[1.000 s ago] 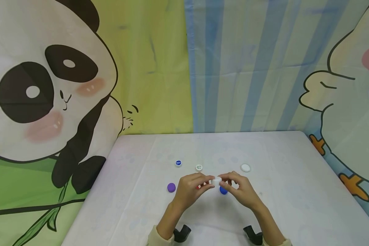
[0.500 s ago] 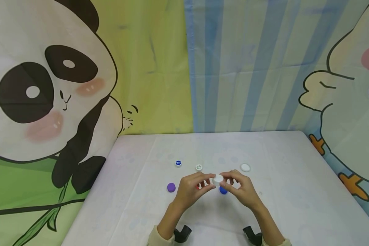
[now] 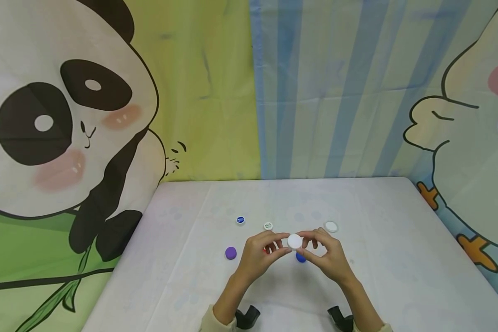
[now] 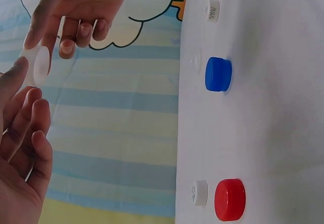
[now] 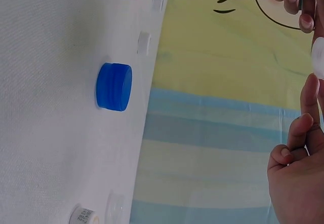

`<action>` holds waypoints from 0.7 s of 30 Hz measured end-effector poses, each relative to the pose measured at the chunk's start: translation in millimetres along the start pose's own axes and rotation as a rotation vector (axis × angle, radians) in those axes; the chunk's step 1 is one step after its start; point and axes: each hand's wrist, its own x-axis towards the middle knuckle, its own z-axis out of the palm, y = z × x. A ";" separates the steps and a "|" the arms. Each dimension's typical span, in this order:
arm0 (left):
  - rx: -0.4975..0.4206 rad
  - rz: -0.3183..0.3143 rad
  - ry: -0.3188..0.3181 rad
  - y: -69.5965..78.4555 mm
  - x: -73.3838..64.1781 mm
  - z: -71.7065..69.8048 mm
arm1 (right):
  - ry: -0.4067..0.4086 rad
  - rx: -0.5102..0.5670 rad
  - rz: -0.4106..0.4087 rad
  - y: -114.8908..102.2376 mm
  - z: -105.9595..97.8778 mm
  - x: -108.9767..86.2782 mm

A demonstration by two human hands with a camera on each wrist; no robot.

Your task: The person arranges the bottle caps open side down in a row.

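Note:
A white bottle cap [image 3: 295,242] is held up over the table between both hands, its round flat face toward the head camera. My left hand [image 3: 258,256] pinches its left edge with thumb and fingers. From the other side my right hand [image 3: 331,259] pinches the right edge. In the left wrist view the white cap [image 4: 39,66] stands on edge between the fingertips. Below the hands, a blue cap [image 5: 114,87] lies on the table, partly covered by the right thumb in the head view. A red cap [image 4: 230,199] is mostly hidden behind the left fingers there.
On the white table [image 3: 182,276] a purple cap [image 3: 230,252] lies left of the hands. Farther back are a small blue-and-white cap [image 3: 240,220], a white cap with print [image 3: 268,226] and a flat white lid [image 3: 331,226]. A cartoon curtain [image 3: 207,92] hangs behind.
The white cap has been turned between the fingers, from side-on to its round face showing to the head camera, and shifted slightly right. Both hands stay almost in place.

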 end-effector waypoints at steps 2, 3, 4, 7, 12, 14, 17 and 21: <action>0.008 -0.005 0.005 0.0 -0.1 0.0 | 0.005 -0.008 -0.002 -0.7 -0.1 0.7; 0.012 -0.007 0.005 0.1 0.0 0.2 | 0.006 -0.014 0.000 -0.9 -0.2 1.0; 0.018 -0.006 0.006 0.1 0.3 0.4 | 0.006 -0.021 -0.003 -0.6 -0.5 1.3; 0.031 -0.002 0.003 0.2 3.4 1.6 | 0.006 -0.047 -0.022 3.7 -2.4 1.9; 0.055 -0.005 -0.034 -4.9 15.9 7.6 | 0.005 -0.129 -0.031 32.1 -6.7 1.6; 0.077 -0.011 -0.060 -8.8 22.5 11.0 | -0.003 -0.174 -0.016 45.5 -9.5 2.8; 0.141 -0.013 -0.102 -16.4 32.1 17.2 | -0.022 -0.232 -0.008 59.1 -15.2 8.9; 0.238 -0.040 -0.159 -27.5 44.6 26.7 | -0.057 -0.257 0.022 75.3 -21.2 19.8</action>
